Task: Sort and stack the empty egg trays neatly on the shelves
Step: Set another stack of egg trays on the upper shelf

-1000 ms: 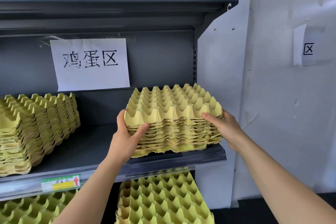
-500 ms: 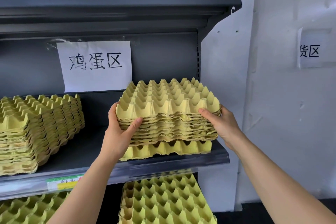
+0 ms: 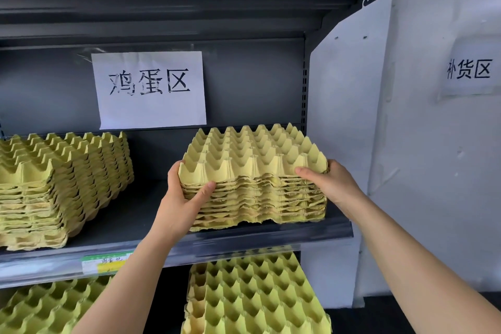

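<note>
A stack of yellow egg trays [image 3: 257, 182] sits between two grips: left hand [image 3: 181, 206] curled round its near-left corner, right hand [image 3: 334, 184] clasping its right edge. Beneath them, it seems to touch the shelf [image 3: 130, 225]; square it, then release evenly.

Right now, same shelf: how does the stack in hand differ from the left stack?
The right stack is gripped by the left hand and right hand; the left stack is untouched. The right stack shows whole; the left stack is cut by the frame edge. The left stack looks taller than the right stack. Both are nested yellow egg trays.
</note>
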{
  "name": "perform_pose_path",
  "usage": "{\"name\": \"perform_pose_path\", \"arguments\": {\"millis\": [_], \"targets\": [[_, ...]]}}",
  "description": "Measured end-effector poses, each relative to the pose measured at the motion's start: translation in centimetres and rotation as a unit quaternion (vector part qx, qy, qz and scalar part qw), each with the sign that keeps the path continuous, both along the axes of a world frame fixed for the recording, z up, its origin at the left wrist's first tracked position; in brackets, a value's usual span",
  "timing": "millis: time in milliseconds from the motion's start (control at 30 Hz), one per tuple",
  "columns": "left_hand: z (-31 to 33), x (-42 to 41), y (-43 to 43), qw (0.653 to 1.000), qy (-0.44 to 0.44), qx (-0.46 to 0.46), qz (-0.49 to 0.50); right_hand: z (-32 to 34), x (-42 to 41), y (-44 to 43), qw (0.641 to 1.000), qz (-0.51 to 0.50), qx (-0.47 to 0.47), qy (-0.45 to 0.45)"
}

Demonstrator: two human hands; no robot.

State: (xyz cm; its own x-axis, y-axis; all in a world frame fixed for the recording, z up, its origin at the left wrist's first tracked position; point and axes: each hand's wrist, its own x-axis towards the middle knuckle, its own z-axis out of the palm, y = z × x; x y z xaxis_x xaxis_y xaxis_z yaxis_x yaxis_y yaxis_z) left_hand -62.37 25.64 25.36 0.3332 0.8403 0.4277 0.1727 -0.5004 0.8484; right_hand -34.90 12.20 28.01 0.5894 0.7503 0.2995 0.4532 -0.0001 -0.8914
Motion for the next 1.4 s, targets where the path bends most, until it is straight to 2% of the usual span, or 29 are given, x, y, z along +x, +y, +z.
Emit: {"name": "perform_pose_path", "arguments": {"millis": [133, 233, 400, 633, 867, 1100, 1400], "targets": [[3.4, -0.6, 0.9, 0.994, 0.061, 0.080, 0.036, 2.7, -0.6, 0.2, 0.988, -0.061, -0.009, -0.145], [7.2, 0.2, 2.2, 0.984, 0.143, 0.106, 0.020, 5.4, -1.1, 1.5, 0.969, -0.030, -0.041, -0.240], [11.3, 2.6, 5.2, 0.964, 0.251, 0.082, -0.023, 8.6, -1.0, 5.0, 0.947, 0.016, -0.133, -0.291], [12.3, 5.9, 11.6, 0.918, 0.386, 0.069, -0.058, 10.5, 1.7, 10.9, 0.902, 0.055, -0.254, -0.344], [12.0, 8.9, 15.5, 0.892, 0.437, 0.073, -0.094, 10.0, 4.4, 15.6, 0.854, 0.088, -0.344, -0.379], [11.0, 9.8, 16.4, 0.889, 0.444, 0.047, -0.097, 9.9, 5.3, 16.2, 0.854, 0.110, -0.372, -0.347], [11.1, 8.7, 15.0, 0.904, 0.414, 0.031, -0.100, 9.9, 4.5, 15.7, 0.841, 0.090, -0.360, -0.394]]}}
